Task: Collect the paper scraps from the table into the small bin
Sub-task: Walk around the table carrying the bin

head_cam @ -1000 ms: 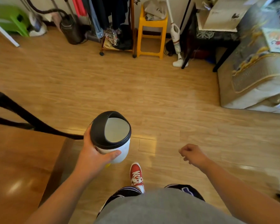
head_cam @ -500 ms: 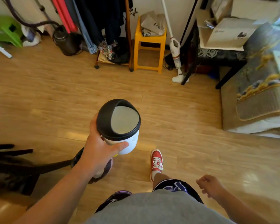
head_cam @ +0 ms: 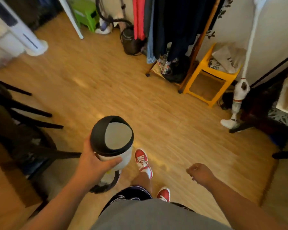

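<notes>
My left hand [head_cam: 93, 163] grips the small bin [head_cam: 113, 140], a white cylinder with a black ring top and a grey swing lid, held upright in front of my waist above the wooden floor. Off to the right, my right hand [head_cam: 200, 173] hangs at hip height, fingers curled into a loose fist with nothing in them. A corner of the brown table [head_cam: 5, 185] shows at the lower left. No paper scraps are in view.
Dark chairs [head_cam: 23, 130] stand at the left by the table. A clothes rack [head_cam: 170, 39], a yellow stool [head_cam: 209, 80], a stick vacuum [head_cam: 238, 97] and a dark side table [head_cam: 273, 113] line the far and right sides. My red shoes [head_cam: 142, 161] are on the floor below.
The view has swung left and the room has shifted right in frame. The bin stays in my left hand; my right hand stays curled at my side.
</notes>
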{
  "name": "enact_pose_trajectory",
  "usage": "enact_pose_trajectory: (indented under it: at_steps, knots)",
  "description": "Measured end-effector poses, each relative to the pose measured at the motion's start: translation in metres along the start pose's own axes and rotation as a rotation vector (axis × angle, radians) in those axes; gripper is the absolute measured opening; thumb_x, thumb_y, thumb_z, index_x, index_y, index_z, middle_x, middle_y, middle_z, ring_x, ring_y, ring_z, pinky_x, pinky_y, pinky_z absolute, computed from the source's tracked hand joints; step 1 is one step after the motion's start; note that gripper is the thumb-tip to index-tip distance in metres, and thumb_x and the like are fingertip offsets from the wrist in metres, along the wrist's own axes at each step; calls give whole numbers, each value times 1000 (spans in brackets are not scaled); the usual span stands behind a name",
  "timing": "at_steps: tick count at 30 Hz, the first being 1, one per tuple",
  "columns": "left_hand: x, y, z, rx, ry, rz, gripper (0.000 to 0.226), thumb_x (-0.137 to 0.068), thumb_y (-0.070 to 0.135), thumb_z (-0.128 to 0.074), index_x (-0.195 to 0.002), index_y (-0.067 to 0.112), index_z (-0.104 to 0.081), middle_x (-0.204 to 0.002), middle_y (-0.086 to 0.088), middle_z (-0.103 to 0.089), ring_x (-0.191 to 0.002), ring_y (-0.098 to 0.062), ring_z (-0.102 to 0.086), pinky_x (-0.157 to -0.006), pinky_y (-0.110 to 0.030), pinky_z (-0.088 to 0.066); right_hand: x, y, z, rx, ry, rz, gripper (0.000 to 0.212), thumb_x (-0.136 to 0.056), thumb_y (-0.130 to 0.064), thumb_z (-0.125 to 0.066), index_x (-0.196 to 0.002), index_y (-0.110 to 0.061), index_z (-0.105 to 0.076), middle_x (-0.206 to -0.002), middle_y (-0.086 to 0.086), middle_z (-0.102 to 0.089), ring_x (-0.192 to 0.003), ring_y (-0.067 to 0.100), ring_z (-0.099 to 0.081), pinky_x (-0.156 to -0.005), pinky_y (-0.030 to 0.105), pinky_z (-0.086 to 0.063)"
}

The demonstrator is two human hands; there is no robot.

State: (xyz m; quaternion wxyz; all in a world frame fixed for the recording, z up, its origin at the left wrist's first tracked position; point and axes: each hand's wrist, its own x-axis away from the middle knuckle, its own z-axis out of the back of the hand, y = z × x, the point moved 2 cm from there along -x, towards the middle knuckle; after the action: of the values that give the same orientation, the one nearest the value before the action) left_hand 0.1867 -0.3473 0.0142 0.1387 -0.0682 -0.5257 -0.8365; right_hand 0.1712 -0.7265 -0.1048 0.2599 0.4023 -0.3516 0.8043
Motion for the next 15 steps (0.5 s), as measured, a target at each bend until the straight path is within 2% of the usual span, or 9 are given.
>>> enact_pose_trajectory:
  at_steps: [3, 5, 7, 9, 10, 13, 15]
  knots:
    - [-22, -16, 23, 28, 108, 76, 118, -62, 15, -100, -144, 50, -23, -127, 32, -47, -111, 16, -54, -94, -20, -46, -40, -91, 7, 66, -22, 111, 27, -91, -23, -67, -70, -11, -57, -77, 14, -61, -70, 24, -53, -69, 30, -39]
    - [-41, -25, 38, 34, 177, 111, 120, -61, 18, -100, -145, 50, -20, -126, 32, -45, -113, 7, -54, -96, -22, -45, -64, -148, 7, 99, -43, 174, 24, -91, -20, -68, -72, -7, -58, -77, 15, -60, -72, 25, -55, -69, 32, -39]
    - [-61, -29, 54, 43, 231, 136, 121, -55, 34, -99, -143, 56, -19, -123, 41, -42, -111, 18, -52, -93, -17, -44, -85, -197, 7, 138, -70, 218, 22, -91, -20, -67, -76, -5, -58, -76, 14, -59, -74, 27, -57, -69, 32, -39]
    - [-83, -25, 68, 45, 270, 156, 116, -48, 54, -94, -133, 72, -19, -118, 54, -44, -107, 33, -46, -87, -9, -43, -100, -235, 12, 178, -93, 248, 23, -92, -22, -66, -78, -6, -58, -74, 12, -58, -71, 27, -57, -68, 32, -39]
    - [-94, -22, 74, 48, 285, 178, 114, -46, 59, -94, -128, 80, -18, -115, 60, -43, -108, 35, -45, -85, -8, -42, -106, -251, 16, 190, -102, 253, 23, -92, -23, -66, -80, -5, -60, -74, 11, -58, -70, 27, -56, -67, 33, -39]
    - [-130, -12, 83, 62, 311, 190, 112, -45, 58, -93, -122, 89, -18, -116, 62, -41, -111, 34, -45, -88, -15, -43, -125, -281, 35, 221, -112, 232, 23, -92, -25, -66, -89, -1, -65, -80, 12, -62, -72, 28, -58, -68, 34, -42]
    - [-155, -3, 84, 69, 330, 174, 116, -44, 56, -99, -123, 88, -19, -121, 53, -45, -114, 28, -48, -93, -22, -47, -137, -293, 49, 266, -101, 222, 22, -92, -22, -67, -84, -2, -63, -78, 15, -62, -70, 28, -58, -67, 33, -42]
